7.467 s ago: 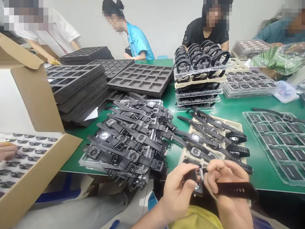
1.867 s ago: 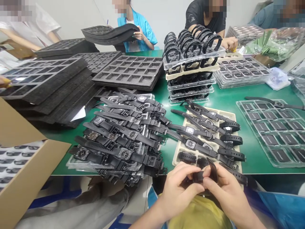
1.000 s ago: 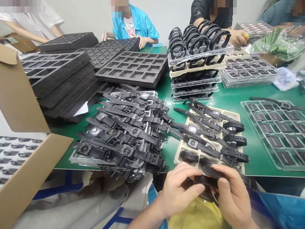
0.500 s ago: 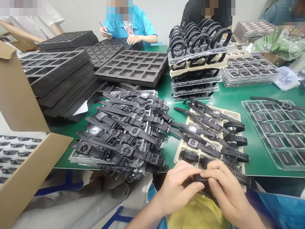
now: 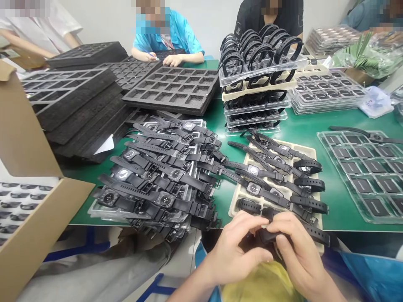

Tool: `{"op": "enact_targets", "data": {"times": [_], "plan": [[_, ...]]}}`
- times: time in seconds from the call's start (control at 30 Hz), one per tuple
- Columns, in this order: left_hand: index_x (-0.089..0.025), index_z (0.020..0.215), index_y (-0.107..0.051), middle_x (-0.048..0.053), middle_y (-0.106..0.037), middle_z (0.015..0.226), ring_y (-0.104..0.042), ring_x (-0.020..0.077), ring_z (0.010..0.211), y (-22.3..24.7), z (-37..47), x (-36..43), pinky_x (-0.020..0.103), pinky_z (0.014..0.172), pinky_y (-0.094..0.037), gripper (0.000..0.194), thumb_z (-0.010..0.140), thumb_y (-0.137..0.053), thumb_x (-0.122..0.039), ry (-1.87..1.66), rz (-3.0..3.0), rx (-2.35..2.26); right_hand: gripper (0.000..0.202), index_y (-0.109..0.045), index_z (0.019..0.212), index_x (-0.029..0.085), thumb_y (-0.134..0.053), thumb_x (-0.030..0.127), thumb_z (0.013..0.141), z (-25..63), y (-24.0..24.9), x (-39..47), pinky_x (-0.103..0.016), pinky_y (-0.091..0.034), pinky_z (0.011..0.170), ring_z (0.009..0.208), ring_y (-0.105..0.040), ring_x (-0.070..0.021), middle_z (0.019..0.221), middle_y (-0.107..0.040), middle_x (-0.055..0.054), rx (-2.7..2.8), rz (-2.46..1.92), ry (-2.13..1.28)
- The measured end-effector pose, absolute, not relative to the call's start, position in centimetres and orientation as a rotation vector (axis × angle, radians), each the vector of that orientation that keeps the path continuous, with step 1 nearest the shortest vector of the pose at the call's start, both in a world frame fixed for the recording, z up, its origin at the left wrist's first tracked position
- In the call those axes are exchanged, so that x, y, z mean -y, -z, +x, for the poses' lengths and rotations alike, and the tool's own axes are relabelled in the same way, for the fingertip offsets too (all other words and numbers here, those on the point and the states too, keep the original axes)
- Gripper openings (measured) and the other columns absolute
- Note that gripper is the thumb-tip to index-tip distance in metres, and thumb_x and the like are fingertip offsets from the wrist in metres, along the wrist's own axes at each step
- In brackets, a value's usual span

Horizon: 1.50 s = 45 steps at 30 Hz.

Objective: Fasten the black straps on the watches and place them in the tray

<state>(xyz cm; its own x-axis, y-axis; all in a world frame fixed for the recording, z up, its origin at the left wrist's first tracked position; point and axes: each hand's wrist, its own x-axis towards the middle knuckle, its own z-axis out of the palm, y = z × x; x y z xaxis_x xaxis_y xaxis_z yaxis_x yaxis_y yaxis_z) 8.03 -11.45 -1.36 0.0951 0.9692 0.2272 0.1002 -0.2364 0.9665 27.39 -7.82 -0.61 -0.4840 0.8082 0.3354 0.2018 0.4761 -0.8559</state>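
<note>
Just in front of the table's near edge, my left hand (image 5: 237, 243) and my right hand (image 5: 297, 245) are closed around a black smartwatch (image 5: 266, 236). My fingers cover much of it, and its strap is mostly hidden. Beyond my hands lies a cream tray (image 5: 234, 205) with several black smartwatches (image 5: 253, 188), some stretched flat and others with straps curled into loops. To its left, more black-strapped smartwatches (image 5: 165, 199) are heaped in layers over clear plastic trays (image 5: 105, 212).
Black foam trays (image 5: 170, 97) are stacked at the back left. An open cardboard box (image 5: 27, 121) stands at left. Clear trays of looped watches (image 5: 258, 75) rise behind the cream tray. A clear tray (image 5: 346, 184) with dark square pieces lies right. Co-workers sit across the table.
The watch has turned slightly between my hands, and my left thumb has shifted a little. Across the table, the co-worker in blue has lowered the hand with the pen.
</note>
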Motion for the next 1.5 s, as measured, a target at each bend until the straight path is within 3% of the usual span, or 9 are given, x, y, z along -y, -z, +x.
{"op": "enact_targets", "data": {"times": [0.07,0.23,0.43,0.6,0.8,1.07,1.23,1.4,1.5], "plan": [[-0.018,0.121,-0.074,0.010,-0.071,0.099,-0.066,0.0226,0.089,1.9,8.7,11.7,0.033,0.081,-0.056,0.052,0.085,-0.083,-0.055,-1.349,1.303,-1.106,0.020,-0.062,0.118,0.027,-0.046,0.019,0.109,27.4,1.0,8.1,-0.030,-0.052,0.078,0.094,-0.060,-0.0212,0.105,-0.058,-0.005,1.877,-0.878,-0.954],[-0.018,0.098,-0.080,0.010,-0.077,0.091,-0.070,0.0221,0.085,2.2,9.2,11.5,0.034,0.080,-0.059,0.035,0.083,-0.088,-0.048,-1.492,1.222,-1.138,0.025,-0.067,0.113,0.027,-0.043,0.026,0.112,27.9,1.1,8.2,-0.030,-0.052,0.072,0.085,-0.060,-0.0203,0.098,-0.056,-0.004,1.887,-0.855,-0.938],[-0.020,0.104,-0.082,0.011,-0.083,0.091,-0.074,0.0229,0.081,1.5,8.5,11.1,0.037,0.077,-0.063,0.020,0.089,-0.084,-0.033,-1.509,1.504,-1.165,0.029,-0.066,0.130,0.027,-0.045,0.024,0.111,27.8,0.7,7.5,-0.030,-0.056,0.078,0.091,-0.062,-0.0207,0.102,-0.057,-0.006,2.022,-0.832,-0.852],[-0.020,0.102,-0.083,0.011,-0.084,0.091,-0.075,0.0231,0.083,1.5,8.7,11.3,0.035,0.077,-0.063,0.021,0.088,-0.085,-0.036,-1.545,1.413,-1.186,0.034,-0.064,0.139,0.029,-0.046,0.024,0.110,27.4,0.8,7.7,-0.028,-0.058,0.078,0.093,-0.064,-0.0200,0.104,-0.059,-0.006,2.008,-0.845,-0.848],[-0.019,0.103,-0.083,0.011,-0.083,0.090,-0.075,0.0222,0.080,1.6,8.5,11.4,0.035,0.076,-0.063,0.018,0.089,-0.085,-0.031,-1.557,1.476,-1.147,0.020,-0.070,0.110,0.028,-0.057,0.015,0.103,27.7,0.5,7.6,-0.024,-0.057,0.070,0.081,-0.067,-0.0169,0.092,-0.065,-0.002,1.948,-0.848,-0.914],[-0.018,0.106,-0.082,0.011,-0.084,0.093,-0.076,0.0220,0.082,1.8,8.7,11.1,0.035,0.078,-0.063,0.019,0.087,-0.085,-0.020,-1.484,1.574,-1.173,0.030,-0.075,0.117,0.029,-0.062,0.009,0.098,28.0,0.5,7.3,-0.023,-0.062,0.075,0.088,-0.072,-0.0169,0.100,-0.070,-0.004,1.946,-0.832,-0.834],[-0.016,0.101,-0.081,0.011,-0.083,0.091,-0.075,0.0212,0.082,1.9,8.6,11.0,0.032,0.077,-0.063,0.016,0.087,-0.085,-0.023,-1.550,1.496,-1.178,0.026,-0.077,0.110,0.028,-0.062,0.009,0.099,28.0,0.0,7.2,-0.018,-0.061,0.072,0.082,-0.073,-0.0137,0.096,-0.072,-0.002,2.040,-0.830,-0.923],[-0.016,0.104,-0.081,0.011,-0.083,0.092,-0.075,0.0208,0.083,1.9,8.5,11.0,0.032,0.078,-0.063,0.018,0.087,-0.085,-0.020,-1.536,1.543,-1.175,0.030,-0.076,0.117,0.028,-0.062,0.009,0.099,27.9,-0.2,7.1,-0.018,-0.061,0.083,0.092,-0.074,-0.0144,0.104,-0.074,-0.003,2.004,-0.840,-0.862],[-0.016,0.102,-0.081,0.011,-0.083,0.090,-0.075,0.0212,0.081,1.9,8.5,11.0,0.033,0.076,-0.063,0.017,0.088,-0.085,-0.025,-1.542,1.528,-1.165,0.026,-0.077,0.108,0.028,-0.062,0.009,0.099,27.9,-0.3,7.2,-0.016,-0.061,0.075,0.083,-0.073,-0.0129,0.096,-0.072,-0.002,2.036,-0.861,-0.928]]}}
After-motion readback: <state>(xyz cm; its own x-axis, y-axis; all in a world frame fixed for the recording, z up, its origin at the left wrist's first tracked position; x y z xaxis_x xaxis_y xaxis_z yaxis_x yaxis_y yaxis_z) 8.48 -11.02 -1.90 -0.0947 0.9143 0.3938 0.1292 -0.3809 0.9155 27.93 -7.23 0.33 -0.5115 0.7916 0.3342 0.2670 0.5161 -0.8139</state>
